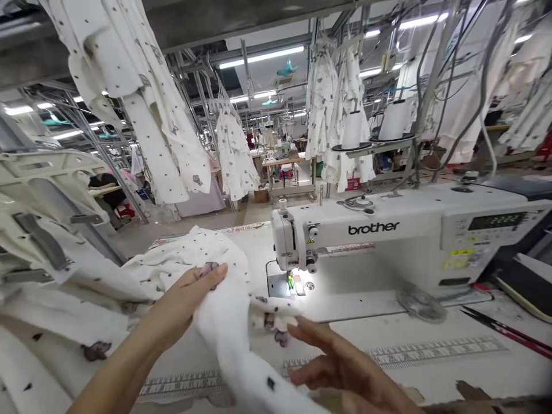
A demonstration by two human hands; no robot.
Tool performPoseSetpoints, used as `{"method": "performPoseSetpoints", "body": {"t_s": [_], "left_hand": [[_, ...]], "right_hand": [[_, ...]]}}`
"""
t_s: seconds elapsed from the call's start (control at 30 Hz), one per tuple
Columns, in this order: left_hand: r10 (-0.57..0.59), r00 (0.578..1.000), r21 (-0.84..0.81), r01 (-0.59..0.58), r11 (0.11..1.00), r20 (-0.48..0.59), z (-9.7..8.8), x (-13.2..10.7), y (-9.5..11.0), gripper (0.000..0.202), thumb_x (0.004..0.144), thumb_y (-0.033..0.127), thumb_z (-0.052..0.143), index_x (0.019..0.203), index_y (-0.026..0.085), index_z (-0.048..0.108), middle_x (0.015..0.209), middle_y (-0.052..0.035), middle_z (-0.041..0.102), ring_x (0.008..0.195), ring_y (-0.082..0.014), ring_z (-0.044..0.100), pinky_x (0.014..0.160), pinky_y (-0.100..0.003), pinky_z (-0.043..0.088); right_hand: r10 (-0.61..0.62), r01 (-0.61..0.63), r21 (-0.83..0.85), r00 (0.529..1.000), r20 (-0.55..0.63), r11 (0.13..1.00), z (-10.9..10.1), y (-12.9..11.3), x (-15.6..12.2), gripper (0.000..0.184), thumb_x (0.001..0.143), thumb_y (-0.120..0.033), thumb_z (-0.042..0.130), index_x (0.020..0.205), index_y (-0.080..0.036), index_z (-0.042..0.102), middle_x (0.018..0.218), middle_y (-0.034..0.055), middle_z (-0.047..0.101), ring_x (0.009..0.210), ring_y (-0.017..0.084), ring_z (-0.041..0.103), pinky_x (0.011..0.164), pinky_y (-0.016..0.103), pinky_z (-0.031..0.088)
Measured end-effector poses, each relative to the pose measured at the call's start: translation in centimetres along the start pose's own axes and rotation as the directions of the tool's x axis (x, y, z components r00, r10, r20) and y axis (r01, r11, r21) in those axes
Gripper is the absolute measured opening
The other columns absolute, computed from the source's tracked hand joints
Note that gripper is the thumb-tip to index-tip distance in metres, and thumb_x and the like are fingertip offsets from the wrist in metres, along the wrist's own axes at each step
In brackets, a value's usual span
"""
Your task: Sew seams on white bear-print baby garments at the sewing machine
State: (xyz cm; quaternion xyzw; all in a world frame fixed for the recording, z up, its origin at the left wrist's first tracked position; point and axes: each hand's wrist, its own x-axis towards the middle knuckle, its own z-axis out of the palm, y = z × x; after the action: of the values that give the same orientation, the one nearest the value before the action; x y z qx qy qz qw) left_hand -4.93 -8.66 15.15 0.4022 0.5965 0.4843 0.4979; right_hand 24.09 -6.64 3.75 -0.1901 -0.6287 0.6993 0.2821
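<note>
A white garment piece (228,310) with small dark prints drapes across the table in front of the sewing machine. My left hand (196,290) grips its upper part, thumb on top, the other fingers hidden under the cloth. At the right edge of the cloth is my right hand (334,356), its fingers apart and slightly blurred. Its index fingertip is close to a printed corner; I cannot tell whether they touch. Just beyond the cloth stands the white Brother sewing machine (357,236), its lit needle and presser foot (291,280) to the right of the fabric.
Black-and-red tweezers (509,333) lie at the right of the table. A ruler tape (435,352) runs along its front. A clear round disc (421,303) sits by the machine base. More printed garments (164,126) hang at upper left, and thread cones (352,131) stand behind the machine.
</note>
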Motion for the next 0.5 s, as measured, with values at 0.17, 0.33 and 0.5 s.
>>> {"method": "performPoseSetpoints", "body": {"t_s": [0.17, 0.33, 0.5], "left_hand": [[-0.018, 0.995, -0.171, 0.001, 0.985, -0.100, 0.7, -1.3, -0.6, 0.038, 0.058, 0.040, 0.088, 0.060, 0.016, 0.059, 0.061, 0.0037, 0.055, 0.056, -0.0085, 0.051, 0.052, -0.017, 0.044], [-0.032, 0.989, -0.160, 0.009, 0.987, -0.142, 0.9, -3.6, -2.0, 0.037, 0.051, 0.041, 0.091, 0.057, 0.018, 0.062, 0.059, 0.0015, 0.057, 0.055, -0.0108, 0.052, 0.049, -0.019, 0.045], [-0.107, 0.981, -0.112, 0.090, 0.990, -0.160, -0.3, -5.8, -4.6, 0.036, 0.048, 0.060, 0.085, 0.059, 0.028, 0.070, 0.062, -0.0013, 0.064, 0.061, -0.0235, 0.062, 0.055, -0.034, 0.054]], "right_hand": [[-0.022, 0.017, -0.346, 1.000, -0.012, 0.938, 0.2, 0.6, 1.4, 0.069, 0.091, -0.050, 0.062, 0.150, -0.039, 0.030, 0.151, 0.0064, 0.038, 0.135, 0.027, 0.042, 0.108, 0.046, 0.041], [-0.318, 0.170, -0.781, 0.947, -0.038, 0.601, 0.5, 1.5, 4.1, 0.073, 0.094, -0.020, 0.052, 0.155, -0.032, 0.015, 0.160, 0.0041, 0.020, 0.147, 0.024, 0.019, 0.119, 0.049, 0.027], [-0.530, 0.186, -0.918, 0.848, -0.031, 0.351, 0.8, 1.6, 6.1, 0.073, 0.088, -0.011, 0.051, 0.154, -0.020, 0.021, 0.149, 0.0109, 0.040, 0.137, 0.027, 0.035, 0.113, 0.049, 0.038]]}}
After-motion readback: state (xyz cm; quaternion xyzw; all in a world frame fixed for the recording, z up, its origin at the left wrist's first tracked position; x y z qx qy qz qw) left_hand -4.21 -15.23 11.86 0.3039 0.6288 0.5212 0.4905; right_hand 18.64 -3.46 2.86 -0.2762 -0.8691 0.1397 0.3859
